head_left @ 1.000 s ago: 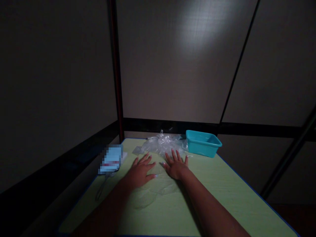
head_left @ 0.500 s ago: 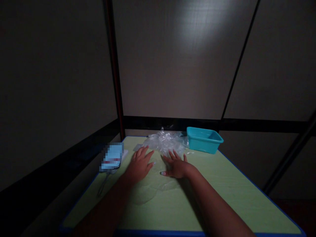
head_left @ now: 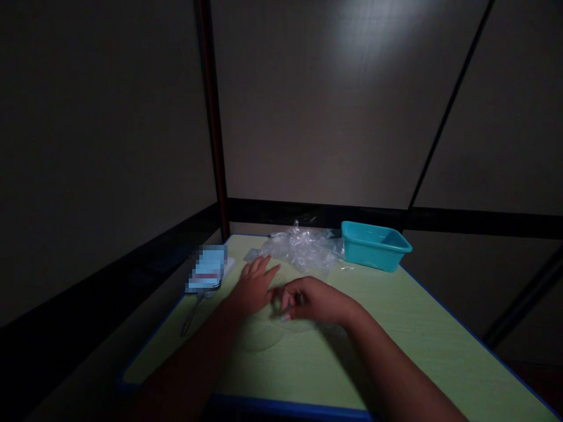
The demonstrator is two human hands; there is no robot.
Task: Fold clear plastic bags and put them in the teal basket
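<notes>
A thin, see-through plastic bag or sheet [head_left: 264, 339] lies flat on the table, its outline faint. My left hand [head_left: 253, 290] rests palm down on its far left part, fingers stretched and apart. Close beside the left thumb, my right hand [head_left: 312, 302] is curled, with fingers bent inward and their tips near the thumb. Whatever those fingers hold, if anything, is hidden or too thin to make out. Past both hands sits a crumpled heap of clear plastic [head_left: 303, 245].
A turquoise basin [head_left: 373, 252] stands at the back right. At the left edge lies a phone-like item [head_left: 209, 269], partly pixelated, with a strap [head_left: 191, 313]. The pale green table [head_left: 417, 346] has a blue rim and stands near dark-trimmed wall panels.
My right hand has gone from spread flat to curled and has come closer to the left hand. My left hand stays spread in about the same place. The view has shifted slightly.
</notes>
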